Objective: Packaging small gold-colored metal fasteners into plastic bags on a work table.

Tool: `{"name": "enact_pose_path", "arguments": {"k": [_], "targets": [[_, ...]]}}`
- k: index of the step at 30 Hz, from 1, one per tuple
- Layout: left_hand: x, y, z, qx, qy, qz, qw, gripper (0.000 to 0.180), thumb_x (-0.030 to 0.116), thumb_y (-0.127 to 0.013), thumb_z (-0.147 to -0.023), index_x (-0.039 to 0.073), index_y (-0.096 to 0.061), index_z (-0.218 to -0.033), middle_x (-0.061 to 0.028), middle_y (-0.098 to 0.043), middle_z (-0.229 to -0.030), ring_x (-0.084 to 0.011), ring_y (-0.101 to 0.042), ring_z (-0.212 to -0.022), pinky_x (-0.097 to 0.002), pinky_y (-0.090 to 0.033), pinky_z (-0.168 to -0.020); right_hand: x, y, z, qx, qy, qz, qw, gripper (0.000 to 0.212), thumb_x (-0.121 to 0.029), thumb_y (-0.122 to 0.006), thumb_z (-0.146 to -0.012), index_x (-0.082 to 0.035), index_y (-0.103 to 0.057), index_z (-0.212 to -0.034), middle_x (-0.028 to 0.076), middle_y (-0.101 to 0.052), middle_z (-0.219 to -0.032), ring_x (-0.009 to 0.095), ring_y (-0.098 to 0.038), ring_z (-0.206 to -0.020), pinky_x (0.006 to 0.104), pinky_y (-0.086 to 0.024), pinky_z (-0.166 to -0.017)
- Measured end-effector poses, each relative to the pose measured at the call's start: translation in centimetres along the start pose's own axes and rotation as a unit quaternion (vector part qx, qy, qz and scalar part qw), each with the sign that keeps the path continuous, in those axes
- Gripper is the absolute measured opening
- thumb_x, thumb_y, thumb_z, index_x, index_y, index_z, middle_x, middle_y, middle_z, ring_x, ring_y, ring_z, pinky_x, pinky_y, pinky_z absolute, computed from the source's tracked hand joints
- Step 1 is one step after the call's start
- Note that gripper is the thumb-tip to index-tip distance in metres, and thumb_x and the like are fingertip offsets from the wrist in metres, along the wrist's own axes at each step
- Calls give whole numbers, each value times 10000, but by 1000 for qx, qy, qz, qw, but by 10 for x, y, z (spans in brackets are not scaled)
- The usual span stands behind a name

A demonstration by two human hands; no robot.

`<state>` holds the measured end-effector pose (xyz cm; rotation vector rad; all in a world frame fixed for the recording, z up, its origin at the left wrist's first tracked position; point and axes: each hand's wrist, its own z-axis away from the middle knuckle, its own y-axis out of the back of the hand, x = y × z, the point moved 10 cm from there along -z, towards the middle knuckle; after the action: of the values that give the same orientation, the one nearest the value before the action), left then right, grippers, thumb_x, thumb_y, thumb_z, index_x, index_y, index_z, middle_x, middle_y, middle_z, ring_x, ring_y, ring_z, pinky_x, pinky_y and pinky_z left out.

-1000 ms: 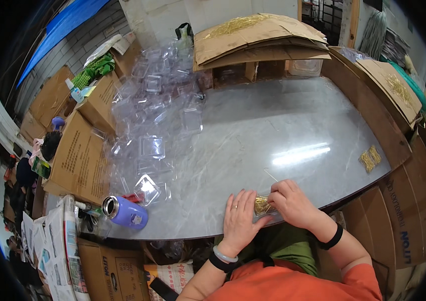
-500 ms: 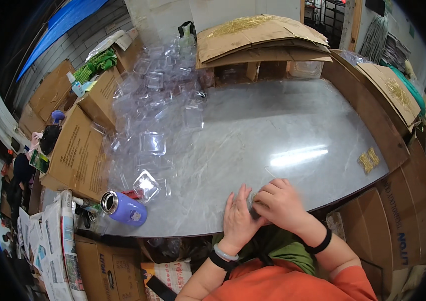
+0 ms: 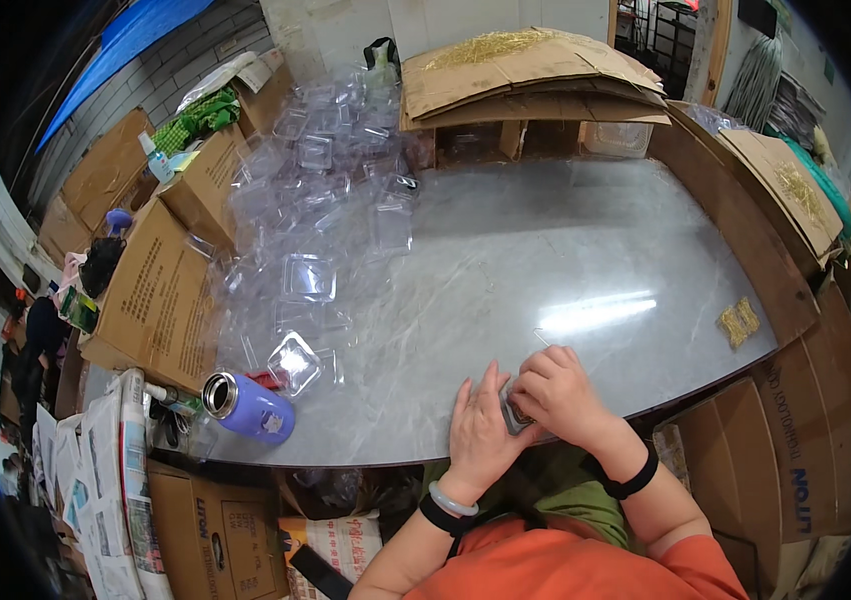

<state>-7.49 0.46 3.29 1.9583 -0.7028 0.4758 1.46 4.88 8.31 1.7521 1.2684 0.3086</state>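
Observation:
At the table's near edge my two hands meet around a small clear plastic box [image 3: 507,400], mostly covered by them. My left hand [image 3: 477,425] steadies it from the left side, fingers up along its wall and thumb across the near side. The bent fingers of my right hand [image 3: 555,395] close in over the box's top and right side. A bit of brownish gold shows under those fingertips; what exactly they pinch is hidden. To the right on the table lies a small block of thin gold-coloured pieces [image 3: 738,322].
Many clear plastic boxes [image 3: 308,278] are heaped on the grey table [image 3: 465,290] at left. A purple bottle [image 3: 263,415], its top off, leans near the front left edge. Cardboard boxes [image 3: 160,300] line the left; cardboard sheets bearing gold pieces [image 3: 490,48] cover the back shelf.
My right hand has shifted slightly up, its fingers staying bent over the box. My left hand stays at the box's left side. The view has tilted slightly.

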Motion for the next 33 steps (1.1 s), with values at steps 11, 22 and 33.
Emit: {"name": "enact_pose_path", "arguments": {"k": [11, 22, 33], "targets": [[3, -3, -1, -19, -6, -31, 999, 1030, 448, -880, -754, 7, -345, -1515, -143, -650, -1327, -306, -621, -1238, -528, -338, -1176, 24, 17, 20, -20, -69, -94, 993, 290, -164, -818, -787, -96, -700, -1043, 74, -645, -1163, 327, -561, -1094, 444, -462, -953], [14, -8, -1, -53, -54, -110, 991, 885, 420, -823, -806, -18, -436, -1471, -147, -561, -1397, -321, -509, -1332, -538, -315, -1180, 14, 10, 52, 60, -92, -4, 994, 262, -209, -782, -836, -69, -688, -1037, 117, -642, -1210, 332, -564, -1187, 541, -386, -1087], [9, -1, -1, 5, -37, -21, 999, 1163, 387, -877, -751, -45, -179, -1574, -118, -620, -1318, -321, -582, -1245, -535, -343, -1152, 19, -4, 31, 92, -200, 14, 975, 352, -240, -759, -764, -28, -649, -1023, 138, -631, -1201, 341, -569, -1155, 575, -351, -1099]]}}
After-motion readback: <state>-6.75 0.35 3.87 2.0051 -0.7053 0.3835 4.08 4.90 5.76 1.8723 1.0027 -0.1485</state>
